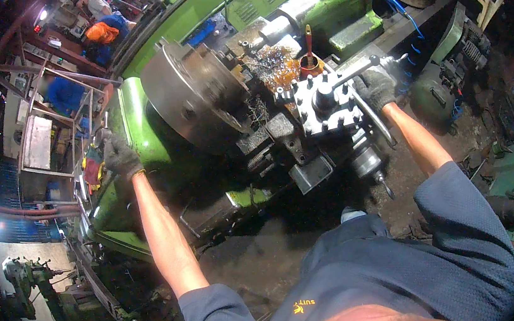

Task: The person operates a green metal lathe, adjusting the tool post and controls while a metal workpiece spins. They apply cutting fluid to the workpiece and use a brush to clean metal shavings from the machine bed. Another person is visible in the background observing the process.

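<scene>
Evidently, the arms are spread wide in the head view because the controls of the green lathe point(147, 132) lie so far apart, with the big metal chuck point(190, 98) between them. The left grip point(120, 157), in a dark glove, is up against a small lever point(105, 120) at the lathe's left end. Its fingers seem bent round the foot of that lever, though the glove hides whether they are closed on it. Just below hangs a red and yellow cloth point(91, 170), probably put there to be within easy reach.

The right grip point(377, 88), gloved too, rests at the right side of the square tool holder point(325, 102), between a straight bar point(356, 72) and a long curved handle point(373, 115). Whether it is clenched on either one cannot be told, since the fingertips are out of sight. Standing to that side presumably keeps the forearm well away from the chuck (a sensible place for it, given the bare skin above the glove).

Behind the tool holder, a brush point(308, 37) stands handle-up in a small reddish pot point(304, 70), likely so it can be picked up cleanly. Curly metal shavings point(270, 64) lie beside the pot, on the part nearest the chuck, apparently where cutting drops them.
</scene>
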`<state>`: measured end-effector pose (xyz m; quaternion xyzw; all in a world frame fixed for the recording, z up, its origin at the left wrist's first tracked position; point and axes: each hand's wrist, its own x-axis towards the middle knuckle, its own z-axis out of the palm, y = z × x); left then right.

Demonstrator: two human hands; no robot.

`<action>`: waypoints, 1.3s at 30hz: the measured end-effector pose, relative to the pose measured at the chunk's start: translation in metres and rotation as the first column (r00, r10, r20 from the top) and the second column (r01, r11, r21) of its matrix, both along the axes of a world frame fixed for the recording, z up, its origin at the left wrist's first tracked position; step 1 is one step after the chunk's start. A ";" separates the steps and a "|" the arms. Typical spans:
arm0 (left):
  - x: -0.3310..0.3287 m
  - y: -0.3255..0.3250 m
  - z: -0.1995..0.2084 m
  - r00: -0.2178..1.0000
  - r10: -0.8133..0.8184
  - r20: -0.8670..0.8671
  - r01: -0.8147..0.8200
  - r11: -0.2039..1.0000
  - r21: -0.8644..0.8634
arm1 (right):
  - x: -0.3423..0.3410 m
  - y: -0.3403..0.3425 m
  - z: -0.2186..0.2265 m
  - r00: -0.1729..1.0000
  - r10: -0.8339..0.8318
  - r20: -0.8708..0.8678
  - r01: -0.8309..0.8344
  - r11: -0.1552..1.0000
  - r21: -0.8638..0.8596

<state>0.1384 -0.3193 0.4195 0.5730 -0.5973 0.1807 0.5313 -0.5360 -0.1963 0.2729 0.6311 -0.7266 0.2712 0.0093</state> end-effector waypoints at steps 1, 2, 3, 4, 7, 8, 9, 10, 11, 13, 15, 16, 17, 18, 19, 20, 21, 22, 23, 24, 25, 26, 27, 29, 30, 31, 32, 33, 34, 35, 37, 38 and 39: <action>0.005 0.001 -0.001 1.000 0.014 -0.003 -0.014 1.000 0.019 | 0.002 0.001 0.003 1.000 -0.001 0.004 0.001 1.000 0.014; 0.010 0.003 -0.002 1.000 0.028 -0.005 -0.028 0.999 0.037 | 0.005 0.001 0.005 1.000 0.000 0.008 0.000 1.000 0.027; 0.006 0.001 -0.002 1.000 0.025 -0.004 -0.024 1.000 0.017 | 0.004 0.001 0.005 1.000 -0.006 0.005 0.006 1.000 0.024; 0.001 0.000 -0.002 1.000 0.022 -0.003 -0.022 1.000 -0.003 | 0.003 0.002 0.005 1.000 -0.010 0.003 0.010 1.000 0.021; -0.010 0.001 -0.001 0.999 0.026 0.024 -0.025 0.998 -0.058 | 0.001 0.002 0.005 1.000 -0.012 0.004 0.012 1.000 0.014; -0.014 0.000 0.001 1.000 0.001 0.027 0.002 0.996 -0.094 | 0.000 0.002 0.004 1.000 -0.011 0.005 0.011 1.000 0.013; -0.014 0.000 0.001 0.999 -0.020 0.032 0.024 0.991 -0.130 | 0.001 0.002 0.004 1.000 -0.015 0.005 0.015 1.000 0.015; -0.013 0.001 0.002 0.998 -0.041 0.038 0.046 0.985 -0.166 | 0.002 0.002 0.004 1.000 -0.019 0.004 0.019 1.000 0.018; -0.013 0.002 0.003 0.999 -0.037 0.028 0.040 0.988 -0.149 | 0.003 0.001 0.004 1.000 -0.024 0.004 0.024 1.000 0.020; -0.013 0.004 0.002 0.999 -0.032 0.005 0.032 0.993 -0.114 | 0.003 0.001 0.004 1.000 -0.015 -0.005 0.015 1.000 0.010; -0.012 0.004 0.004 0.998 -0.022 0.061 0.031 0.987 -0.155 | 0.003 0.001 0.004 1.000 -0.014 -0.019 0.014 1.000 -0.003; -0.012 0.005 0.005 0.996 -0.015 0.089 0.031 0.984 -0.176 | 0.002 0.001 0.003 0.999 -0.017 -0.030 0.017 1.000 -0.010; -0.013 0.005 0.005 0.997 -0.013 0.079 0.027 0.982 -0.188 | 0.002 0.000 0.003 0.999 -0.020 -0.041 0.020 1.000 -0.018; -0.024 0.006 0.008 0.998 -0.015 0.069 0.028 0.980 -0.197 | 0.003 0.002 0.005 0.999 -0.027 -0.036 0.026 0.999 -0.024; -0.032 0.006 0.010 0.998 -0.017 0.059 0.029 0.978 -0.206 | 0.003 0.004 0.008 0.999 -0.035 -0.032 0.034 0.999 -0.030; -0.034 0.003 0.009 0.997 -0.039 0.073 0.053 0.979 -0.199 | 0.003 0.005 0.009 0.999 -0.043 -0.028 0.042 0.999 -0.035; -0.027 0.003 0.008 0.995 -0.049 0.090 0.066 0.978 -0.197 | 0.004 0.004 0.008 0.998 -0.037 -0.041 0.035 0.998 -0.047; -0.021 0.003 0.007 0.993 -0.061 0.106 0.081 0.978 -0.194 | 0.003 0.003 0.004 0.998 -0.031 -0.055 0.028 0.998 -0.058; -0.016 0.001 0.005 0.995 -0.073 0.071 0.086 0.978 -0.189 | 0.001 0.002 0.002 0.997 -0.027 -0.069 0.022 0.997 -0.070; -0.009 0.000 0.003 0.996 -0.080 0.039 0.086 0.979 -0.185 | 0.002 0.000 0.001 0.997 -0.026 -0.069 0.020 0.997 -0.081; -0.003 -0.001 0.002 0.996 -0.085 0.006 0.085 0.980 -0.180 | 0.002 -0.001 -0.001 0.997 -0.024 -0.068 0.018 0.996 -0.092; 0.003 -0.001 0.000 0.996 -0.084 0.011 0.084 0.977 -0.194 | 0.003 -0.002 -0.003 0.998 -0.021 -0.066 0.014 0.995 -0.103; 0.004 0.001 -0.003 0.997 -0.081 0.016 0.082 0.975 -0.204 | 0.009 -0.001 0.004 0.998 -0.024 -0.061 0.020 0.997 -0.075; -0.012 -0.001 -0.001 0.996 -0.091 0.014 0.092 0.974 -0.206 | 0.002 0.000 0.002 0.998 -0.012 -0.063 0.008 0.998 -0.069; -0.018 0.002 0.002 0.996 -0.087 0.011 0.087 0.977 -0.195 | 0.001 0.001 0.004 0.998 -0.015 -0.063 0.011 0.998 -0.057; -0.018 0.001 0.003 0.998 -0.062 -0.006 0.060 0.984 -0.166 | -0.005 -0.002 -0.004 0.998 0.002 -0.070 -0.007 0.998 -0.065; -0.022 0.001 0.005 0.999 -0.036 -0.022 0.033 0.990 -0.136 | -0.007 -0.003 -0.007 0.997 -0.001 -0.073 -0.002 0.999 -0.051; -0.024 -0.002 0.006 0.996 -0.067 -0.061 0.053 0.976 -0.212 | -0.006 -0.003 -0.007 0.998 -0.001 -0.058 -0.002 0.999 -0.048; -0.025 -0.001 0.006 0.997 -0.074 -0.024 0.066 0.970 -0.236 | -0.004 -0.003 -0.008 0.999 -0.001 -0.042 -0.001 0.999 -0.045; -0.026 0.001 0.006 0.997 -0.080 0.012 0.081 0.963 -0.259 | -0.004 -0.003 -0.008 0.999 -0.001 -0.044 -0.001 0.999 -0.036; -0.019 0.001 0.004 0.999 -0.036 -0.005 0.035 0.978 -0.207 | 0.000 -0.001 -0.003 0.999 0.019 -0.030 -0.020 0.999 -0.047; -0.015 0.002 0.003 1.000 -0.022 -0.012 0.020 0.984 -0.179 | 0.001 -0.001 0.000 0.999 0.027 -0.028 -0.028 0.998 -0.049; -0.012 0.004 0.001 1.000 -0.009 -0.019 0.006 0.989 -0.151 | 0.001 -0.004 -0.001 0.999 0.031 -0.022 -0.032 0.999 -0.041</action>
